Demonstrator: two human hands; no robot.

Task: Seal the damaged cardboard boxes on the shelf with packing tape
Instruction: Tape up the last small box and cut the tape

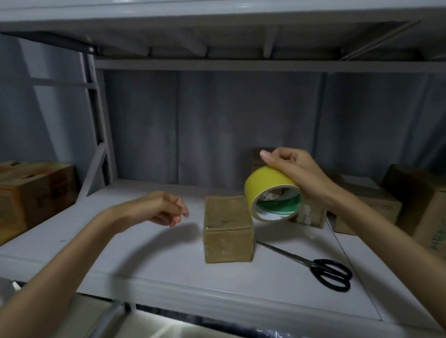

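A small brown cardboard box (228,232) stands in the middle of the white shelf (148,257), its flaps down. My right hand (294,172) holds a yellow roll of packing tape (267,189) in the air, just above and to the right of the box, the roll's hollow core facing me. My left hand (166,208) hovers to the left of the box with fingers loosely curled and nothing in it. Black-handled scissors (328,271) lie on the shelf in front and to the right of the box.
More cardboard boxes (433,213) stand at the right of the shelf, partly behind my right arm. A worn brown box (24,195) sits at the far left. The upper shelf (204,7) hangs overhead. The shelf's front edge (200,301) runs close below my arms.
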